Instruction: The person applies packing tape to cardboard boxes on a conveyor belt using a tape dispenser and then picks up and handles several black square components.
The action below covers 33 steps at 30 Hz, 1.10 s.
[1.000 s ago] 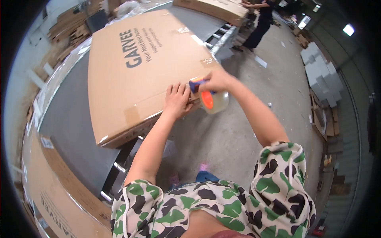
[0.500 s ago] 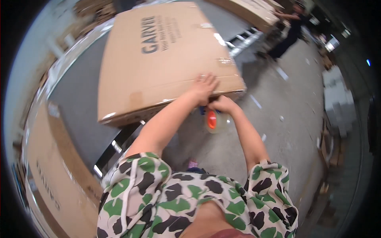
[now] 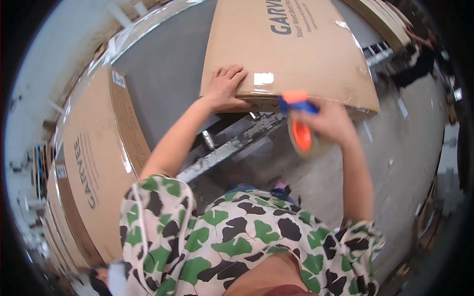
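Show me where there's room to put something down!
Bare grey surface lies between the large box and the left box. It's crowded at the large box's near edge: left hand, right hand, tape dispenser.

Brown ctn (image 3: pixel 106 163) at L — co-worker (image 3: pixel 418 69) upper R — white scrap (image 3: pixel 403 107) on flr (image 3: pixel 395 185)

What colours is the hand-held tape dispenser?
The tape dispenser is blue and orange, best seen in the head view.

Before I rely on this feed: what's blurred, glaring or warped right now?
Head view: the right hand and tape dispenser are smeared, apparently by motion; the left hand is clearer; glare shows on clear tape along the near edge of the large carton; the fisheye bows carton edges at left, and the corners go dark.
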{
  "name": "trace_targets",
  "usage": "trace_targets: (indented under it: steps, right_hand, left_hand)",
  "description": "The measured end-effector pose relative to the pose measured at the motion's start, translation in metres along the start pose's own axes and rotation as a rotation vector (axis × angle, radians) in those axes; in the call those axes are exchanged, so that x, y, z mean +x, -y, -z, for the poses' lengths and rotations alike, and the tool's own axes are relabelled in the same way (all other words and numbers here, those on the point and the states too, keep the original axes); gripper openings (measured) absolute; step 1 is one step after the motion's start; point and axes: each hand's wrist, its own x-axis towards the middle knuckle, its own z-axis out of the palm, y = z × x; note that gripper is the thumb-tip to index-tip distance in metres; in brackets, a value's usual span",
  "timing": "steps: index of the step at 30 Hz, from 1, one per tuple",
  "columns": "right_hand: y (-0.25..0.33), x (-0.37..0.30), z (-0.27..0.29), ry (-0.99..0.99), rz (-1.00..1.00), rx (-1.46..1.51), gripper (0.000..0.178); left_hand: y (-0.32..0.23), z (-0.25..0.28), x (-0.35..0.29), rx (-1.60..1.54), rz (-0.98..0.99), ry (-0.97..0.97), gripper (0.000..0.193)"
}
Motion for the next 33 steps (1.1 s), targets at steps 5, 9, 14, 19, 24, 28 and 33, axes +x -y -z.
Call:
trace_targets:
  steps: [5, 9, 14, 19, 24, 28, 33]
  right_hand:
    - [0.088, 0.113, 0.001, -0.001, -0.331, -0.272, 0.057]
    - [0.061, 0.090, -0.068, 0.089, -0.372, -0.385, 0.055]
    - [0.058, -0.009, -0.129, 0.086, -0.494, -0.492, 0.062]
    - [0.020, 0.044, -0.122, 0.207, -0.521, -0.297, 0.057]
    - [-0.039, 0.035, -0.130, 0.112, -0.322, 0.361, 0.052]
    - [-0.120, -0.058, -0.053, 0.123, -0.652, 0.776, 0.051]
    - [-0.296, -0.174, 0.051, -0.567, -0.692, 1.329, 0.040]
  left_hand:
    - [-0.011, -0.017, 0.015, -0.166, 0.038, -0.075, 0.085]
    - [0.002, -0.017, 0.005, -0.242, 0.032, -0.096, 0.081]
    - [0.003, -0.007, -0.002, -0.241, -0.010, -0.139, 0.080]
    - [-0.014, -0.014, 0.018, -0.070, -0.373, 0.163, 0.061]
    - [-0.015, -0.011, 0.014, -0.054, -0.134, 0.118, 0.055]
    - [0.053, -0.007, -0.017, -0.386, 0.458, -0.199, 0.031]
    - [0.089, -0.020, -0.030, -1.220, 0.988, -0.383, 0.044]
